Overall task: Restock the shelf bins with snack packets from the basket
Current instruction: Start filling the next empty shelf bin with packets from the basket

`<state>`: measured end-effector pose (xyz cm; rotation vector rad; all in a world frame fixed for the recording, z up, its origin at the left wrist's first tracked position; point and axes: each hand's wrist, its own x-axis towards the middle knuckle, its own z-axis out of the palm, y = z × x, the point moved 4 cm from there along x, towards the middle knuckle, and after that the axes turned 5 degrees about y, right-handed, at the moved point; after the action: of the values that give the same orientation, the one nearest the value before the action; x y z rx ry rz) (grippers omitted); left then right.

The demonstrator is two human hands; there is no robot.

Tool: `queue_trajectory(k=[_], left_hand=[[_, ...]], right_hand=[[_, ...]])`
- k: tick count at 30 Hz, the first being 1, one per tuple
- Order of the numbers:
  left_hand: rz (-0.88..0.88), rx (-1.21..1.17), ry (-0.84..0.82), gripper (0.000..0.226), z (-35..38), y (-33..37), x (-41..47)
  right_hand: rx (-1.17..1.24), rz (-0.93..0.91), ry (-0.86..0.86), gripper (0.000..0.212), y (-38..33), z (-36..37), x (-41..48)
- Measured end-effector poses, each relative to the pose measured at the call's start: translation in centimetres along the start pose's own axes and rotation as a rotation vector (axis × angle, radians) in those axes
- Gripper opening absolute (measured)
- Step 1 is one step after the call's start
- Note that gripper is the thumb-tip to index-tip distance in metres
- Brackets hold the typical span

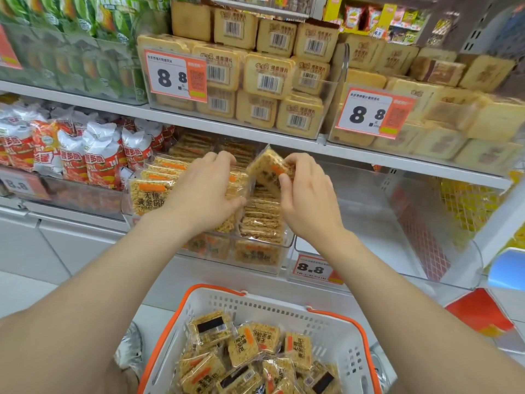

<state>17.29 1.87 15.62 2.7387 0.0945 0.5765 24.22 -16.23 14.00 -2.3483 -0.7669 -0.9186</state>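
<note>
1. Up front, the right hand (308, 200) pinches a tilted snack packet (267, 166) between thumb and fingertips, above the right-hand row in the clear bin (255, 261) at 12 o'clock.
2. The left hand (204, 191) lies palm down on the bin's left row, fingers spread and pressing the packets; it grips nothing.
3. A front packet (150, 194) at 10 o'clock reads "无糖 黄金锅巴" under an orange stripe.
4. The basket (284, 307), white with orange handles, sits at 6 o'clock, with loose packets (247, 345) of the same print inside, some showing barcodes.
5. Price tags read "8.8": one (314, 268) just right of the bin front, two larger ones (176, 75) (375, 112) on the upper shelf.
6. Boxes (268, 78) at 12 o'clock high carry "烤香馍片" and barcodes.
7. The upper shelf edge (298, 145) runs close above the held packet; a strip of white shelf front separates the bin from the basket rim.
</note>
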Motion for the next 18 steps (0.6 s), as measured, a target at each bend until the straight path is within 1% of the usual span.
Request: queue_trajectory(k=[2, 4, 6, 8, 9, 12, 15, 18], left_hand=[[0.016, 0.090, -0.086, 0.072, 0.7, 0.0, 0.2], [0.038, 0.148, -0.182, 0.075, 1.7, -0.2, 0.4], [0.065, 0.196, -0.247, 0.081, 2.6, -0.5, 0.4], [0.070, 0.232, -0.274, 0.083, 3.2, -0.7, 0.5], [0.068, 0.243, -0.281, 0.082, 3.4, -0.7, 0.5], [0.063, 0.255, -0.282, 0.077, 3.6, -0.5, 0.6], [0.053, 0.255, -0.286, 0.072, 3.5, -0.5, 0.7], [0.049, 0.265, -0.294, 0.071, 3.6, -0.5, 0.8]], right_hand=[[-0.108, -0.020, 0.012, 0.021, 0.4, 0.6, 0.3], [-0.247, -0.057, -0.041, 0.024, 0.6, 1.5, 0.4], [-0.380, -0.091, -0.066, 0.036, 0.4, 2.0, 0.6], [-0.453, -0.121, -0.047, 0.050, 0.1, 2.1, 1.3], [-0.485, -0.133, -0.021, 0.052, 0.0, 2.0, 1.8], [-0.554, -0.146, 0.002, 0.044, -0.2, 2.2, 2.5], [-0.571, -0.157, -0.127, 0.040, -0.4, 3.0, 2.5], [-0.571, -0.080, -0.208, 0.030, -0.1, 3.2, 3.1]])
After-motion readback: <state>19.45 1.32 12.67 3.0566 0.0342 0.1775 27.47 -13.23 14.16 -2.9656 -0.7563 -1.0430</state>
